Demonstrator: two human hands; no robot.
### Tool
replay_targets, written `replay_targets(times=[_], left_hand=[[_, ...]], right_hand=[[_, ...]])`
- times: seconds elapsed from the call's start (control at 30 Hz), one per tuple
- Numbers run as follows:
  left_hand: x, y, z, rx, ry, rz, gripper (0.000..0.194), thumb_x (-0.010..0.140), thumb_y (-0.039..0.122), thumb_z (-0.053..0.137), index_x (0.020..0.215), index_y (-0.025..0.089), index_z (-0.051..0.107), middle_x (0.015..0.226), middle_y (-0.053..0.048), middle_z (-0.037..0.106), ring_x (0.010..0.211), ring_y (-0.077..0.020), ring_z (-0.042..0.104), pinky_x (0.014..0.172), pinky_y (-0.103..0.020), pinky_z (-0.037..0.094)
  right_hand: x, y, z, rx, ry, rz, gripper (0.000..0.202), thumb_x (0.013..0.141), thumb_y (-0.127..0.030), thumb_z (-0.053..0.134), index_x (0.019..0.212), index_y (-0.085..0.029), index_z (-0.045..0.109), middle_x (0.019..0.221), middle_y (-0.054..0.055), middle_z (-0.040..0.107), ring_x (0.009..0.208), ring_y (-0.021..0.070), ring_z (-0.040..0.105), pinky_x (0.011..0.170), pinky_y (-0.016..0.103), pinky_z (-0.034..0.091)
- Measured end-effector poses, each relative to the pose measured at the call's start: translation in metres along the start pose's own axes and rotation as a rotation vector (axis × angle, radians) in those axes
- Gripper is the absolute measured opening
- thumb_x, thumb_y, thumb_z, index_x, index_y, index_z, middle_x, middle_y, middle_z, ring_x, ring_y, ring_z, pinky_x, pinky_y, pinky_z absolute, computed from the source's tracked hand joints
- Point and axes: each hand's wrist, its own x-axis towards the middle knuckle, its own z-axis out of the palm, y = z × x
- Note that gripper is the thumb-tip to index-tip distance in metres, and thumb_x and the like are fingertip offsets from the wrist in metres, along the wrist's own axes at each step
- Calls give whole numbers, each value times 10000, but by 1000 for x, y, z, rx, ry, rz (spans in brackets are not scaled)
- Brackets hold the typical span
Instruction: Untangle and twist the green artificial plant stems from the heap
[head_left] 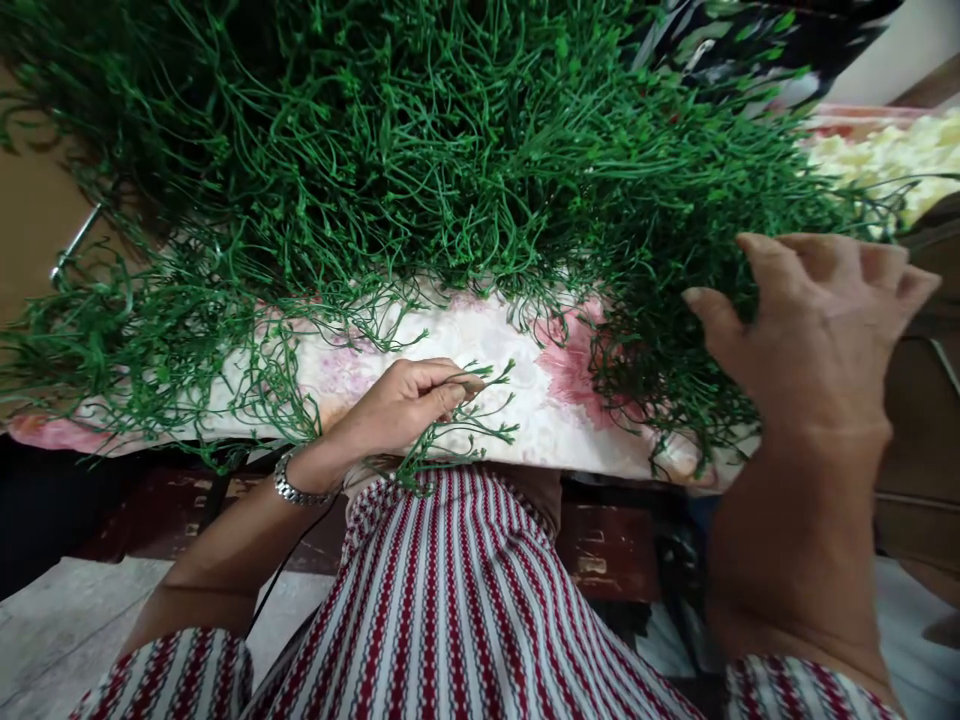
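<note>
My left hand [420, 405], with a metal watch [292, 480] at the wrist, pinches a few thin green plastic-looking stems [480, 430] with small forked tips. It is just above the table's front edge, close to my body. On the right, my right hand [832, 310] is raised over the right end of a big heap of the same green stems [450, 150]. Its thumb stands apart from the fingers, which bend away and partly hide from view. Nothing shows in it.
A white flowered cloth [480, 345] covers the table. Loose green stems [150, 350] lie at the left, near a metal rod [75, 243]. Pale yellow flower-like pieces [892, 160] are piled at the far right. A dark patterned bag or cloth [750, 45] sits behind the heap.
</note>
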Motion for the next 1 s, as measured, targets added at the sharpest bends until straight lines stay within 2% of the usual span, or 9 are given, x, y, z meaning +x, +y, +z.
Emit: replay_targets(times=[0.1, 0.2, 0.3, 0.4, 0.5, 0.6, 0.73, 0.87, 1.0], left_hand=[[1, 4, 2, -75, 6, -70, 291, 783, 264, 554, 1019, 122, 648, 853, -57, 650, 622, -76, 524, 598, -212, 442], [2, 9, 5, -132, -1, -118, 263, 734, 198, 586, 971, 100, 642, 873, -62, 655, 698, -97, 563, 643, -216, 462], [3, 12, 8, -125, -10, -68, 248, 697, 164, 615, 938, 108, 634, 884, -45, 650, 766, -113, 577, 680, -214, 463], [3, 10, 11, -12, 3, 41, 192, 694, 131, 594, 882, 118, 630, 786, -8, 620, 712, -95, 545, 630, -191, 438], [3, 6, 13, 75, 3, 59, 180, 705, 104, 549, 868, 120, 621, 706, 10, 569, 662, -87, 511, 595, -193, 413], [2, 3, 13, 15, -8, 25, 294, 678, 84, 558, 962, 136, 612, 710, 12, 559, 707, -101, 532, 658, -219, 432], [1, 5, 11, -118, -53, -11, 371, 621, 32, 531, 963, 141, 623, 762, 1, 574, 756, -101, 538, 676, -209, 434], [-1, 5, 8, -196, 104, -61, 312, 594, 28, 524, 868, 124, 640, 736, -2, 567, 673, -75, 504, 575, -173, 400], [-2, 1, 8, -279, 253, -32, 161, 578, 47, 567, 714, 117, 618, 682, 5, 573, 601, -61, 487, 535, -166, 386]], right_hand=[[-6, -25, -6, 116, 66, -78, 338, 802, -310, 580, 1131, -230, 573, 1097, 110, 586, 1072, 326, 496, 898, 536, 376], [-18, -71, -6, 479, 129, -348, 100, 790, -175, 578, 872, -185, 634, 842, 58, 649, 804, 180, 593, 719, 333, 494], [-29, -114, 2, 686, 65, -650, 154, 777, -131, 582, 925, -170, 608, 813, 32, 642, 738, 134, 564, 657, 276, 470], [-34, -136, 13, 614, 98, -717, 255, 817, -119, 508, 1056, -184, 570, 776, 27, 608, 703, 135, 502, 640, 284, 412], [-34, -138, 21, 476, 118, -718, 247, 841, -135, 472, 1055, -205, 572, 705, 20, 554, 665, 143, 432, 606, 286, 350], [-36, -132, 24, 426, 115, -713, 150, 843, -138, 463, 882, -192, 597, 679, 21, 524, 656, 141, 408, 599, 289, 327], [-44, -126, 30, 458, 167, -632, 122, 811, -133, 505, 885, -199, 575, 810, 47, 568, 756, 155, 452, 674, 307, 382], [-55, -119, 39, 519, 288, -613, 205, 764, -117, 548, 938, -225, 549, 875, 49, 579, 816, 175, 463, 717, 325, 412], [-61, -118, 48, 553, 238, -578, 217, 762, -105, 542, 942, -226, 533, 838, 45, 591, 779, 174, 480, 718, 335, 411]])
